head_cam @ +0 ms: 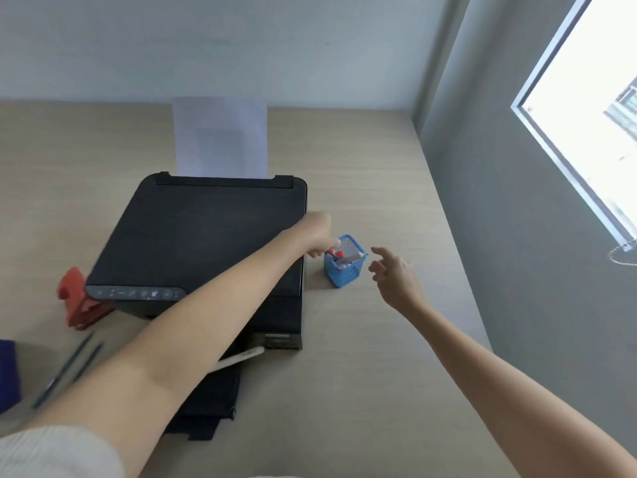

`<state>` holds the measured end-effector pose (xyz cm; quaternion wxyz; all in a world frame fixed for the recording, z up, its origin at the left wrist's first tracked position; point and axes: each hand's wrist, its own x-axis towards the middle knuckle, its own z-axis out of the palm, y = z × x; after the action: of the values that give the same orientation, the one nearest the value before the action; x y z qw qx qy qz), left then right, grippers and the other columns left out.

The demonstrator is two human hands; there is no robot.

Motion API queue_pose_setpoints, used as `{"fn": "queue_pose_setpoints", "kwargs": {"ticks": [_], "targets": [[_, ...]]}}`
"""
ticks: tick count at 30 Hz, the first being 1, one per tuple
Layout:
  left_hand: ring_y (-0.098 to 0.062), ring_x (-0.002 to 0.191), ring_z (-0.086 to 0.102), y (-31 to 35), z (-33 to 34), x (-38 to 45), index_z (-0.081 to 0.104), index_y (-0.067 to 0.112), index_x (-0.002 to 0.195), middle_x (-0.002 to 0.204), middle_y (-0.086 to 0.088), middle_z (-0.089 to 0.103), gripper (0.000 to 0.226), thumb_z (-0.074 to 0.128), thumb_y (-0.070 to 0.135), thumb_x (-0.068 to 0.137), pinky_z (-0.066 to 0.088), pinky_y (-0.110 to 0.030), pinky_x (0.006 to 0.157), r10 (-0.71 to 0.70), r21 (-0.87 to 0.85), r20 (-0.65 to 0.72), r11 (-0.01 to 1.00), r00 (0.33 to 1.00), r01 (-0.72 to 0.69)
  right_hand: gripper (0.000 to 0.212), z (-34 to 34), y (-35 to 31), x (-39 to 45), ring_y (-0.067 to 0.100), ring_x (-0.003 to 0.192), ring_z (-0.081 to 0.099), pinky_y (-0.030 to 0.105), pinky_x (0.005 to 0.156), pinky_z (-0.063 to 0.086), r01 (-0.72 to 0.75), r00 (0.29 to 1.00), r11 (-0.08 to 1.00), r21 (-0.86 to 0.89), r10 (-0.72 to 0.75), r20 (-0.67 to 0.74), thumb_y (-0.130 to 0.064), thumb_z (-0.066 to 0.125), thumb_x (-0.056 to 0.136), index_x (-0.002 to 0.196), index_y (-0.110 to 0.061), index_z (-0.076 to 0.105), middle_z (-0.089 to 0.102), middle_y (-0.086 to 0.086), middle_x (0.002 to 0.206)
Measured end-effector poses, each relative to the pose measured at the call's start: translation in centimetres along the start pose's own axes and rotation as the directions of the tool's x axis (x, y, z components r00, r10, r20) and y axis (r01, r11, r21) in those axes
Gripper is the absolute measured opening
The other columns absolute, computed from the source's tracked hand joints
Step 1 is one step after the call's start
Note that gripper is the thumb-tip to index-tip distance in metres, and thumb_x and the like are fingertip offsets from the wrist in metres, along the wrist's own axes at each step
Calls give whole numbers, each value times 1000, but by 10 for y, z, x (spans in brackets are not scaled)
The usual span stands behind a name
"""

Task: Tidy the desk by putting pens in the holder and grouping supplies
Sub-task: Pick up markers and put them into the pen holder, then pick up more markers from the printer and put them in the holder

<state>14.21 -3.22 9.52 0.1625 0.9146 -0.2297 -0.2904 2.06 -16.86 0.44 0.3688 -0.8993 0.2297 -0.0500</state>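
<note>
A small blue mesh pen holder (345,267) stands on the wooden desk just right of a black printer. Pens lie inside it, one with a red cap (336,252) and a white one. My left hand (319,236) reaches across the printer to the holder's left rim, its fingers pinched on the red-capped pen. My right hand (396,276) hovers just right of the holder, fingers spread and holding nothing. A white pen (238,359) lies on the printer's front tray. Two dark blue pens (70,367) lie on the desk at the lower left.
The black printer (200,243) fills the desk's middle, with paper (220,136) standing in its rear feed. A red object (77,298) sits at its left corner. A dark blue object (8,372) is at the left edge. A grey wall and a window are on the right.
</note>
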Motion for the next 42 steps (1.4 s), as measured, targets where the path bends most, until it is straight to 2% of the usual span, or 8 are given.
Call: {"fn": "queue_pose_setpoints", "kwargs": {"ticks": [5, 9, 14, 18, 24, 31, 38, 42], "targets": [[-10, 73, 69, -78, -33, -129, 68, 11, 105, 94, -1, 70, 20, 59, 24, 93, 54, -22, 58, 100, -305, 108, 950, 989, -63, 19, 20, 4, -75, 22, 72, 65, 25, 74, 42, 251, 968, 968, -16, -251, -13, -17, 49, 93, 107, -15, 62, 69, -2, 76], [-10, 68, 65, -177, 8, -189, 70, 13, 89, 82, 0, 68, 17, 53, 15, 91, 47, -16, 50, -204, -85, 244, 969, 948, 231, 13, 56, 4, -127, 6, 66, 57, 12, 65, 40, 488, 857, 873, 7, -481, 185, -19, 53, 94, 98, -16, 64, 68, -4, 87], [-29, 118, 55, -246, 102, -173, 58, 5, 127, 127, -14, 55, 35, 54, 9, 92, 43, -34, 99, -332, 35, -140, 940, 933, 339, 29, 103, -13, -160, 21, 79, 63, 30, 66, 52, 596, 748, 802, -27, -543, 381, -35, 39, 97, 100, -17, 62, 65, 2, 92], [-32, 119, 46, -270, 132, -158, 52, 8, 127, 126, -14, 45, 36, 56, 12, 91, 44, -41, 95, -254, 196, -261, 931, 931, 308, 19, 133, -42, -167, 27, 90, 59, 36, 71, 53, 663, 707, 737, -129, -561, 431, -16, 48, 94, 107, -12, 60, 63, 6, 101], [-32, 110, 52, -291, 135, -166, 50, 5, 116, 120, -14, 53, 21, 48, 11, 96, 43, -39, 88, -115, 226, -262, 958, 958, 177, 45, 178, -87, -160, 32, 100, 55, 39, 75, 54, 628, 767, 699, -343, -478, 428, 9, 49, 80, 122, -6, 54, 57, 12, 114], [-17, 56, 47, -355, 120, -233, 42, 10, 109, 81, -7, 54, 18, 38, 25, 102, 35, -25, 47, -99, -118, -325, 991, 941, 63, 29, 233, -117, -165, 31, 87, 57, 43, 71, 52, 480, 871, 635, -605, -267, 411, -19, 75, 72, 97, -13, 61, 61, 10, 95], [-25, 78, 69, -438, 119, -244, 55, 13, 95, 81, -3, 66, 32, 54, 44, 91, 58, -36, 65, -521, -407, -347, 833, 780, 375, 24, 262, -169, -174, 31, 70, 54, 34, 60, 34, 520, 826, 732, -439, -301, 477, 6, 47, 84, 99, -11, 41, 59, 13, 90], [-28, 92, 68, -438, 128, -232, 58, 18, 101, 96, -4, 69, 37, 66, 47, 80, 56, -34, 73, -614, -382, -158, 760, 773, 526, 32, 288, -212, -157, 40, 77, 64, 39, 56, 43, 497, 835, 747, -442, -272, 479, -34, 39, 98, 118, -10, 38, 66, 13, 94]]}}
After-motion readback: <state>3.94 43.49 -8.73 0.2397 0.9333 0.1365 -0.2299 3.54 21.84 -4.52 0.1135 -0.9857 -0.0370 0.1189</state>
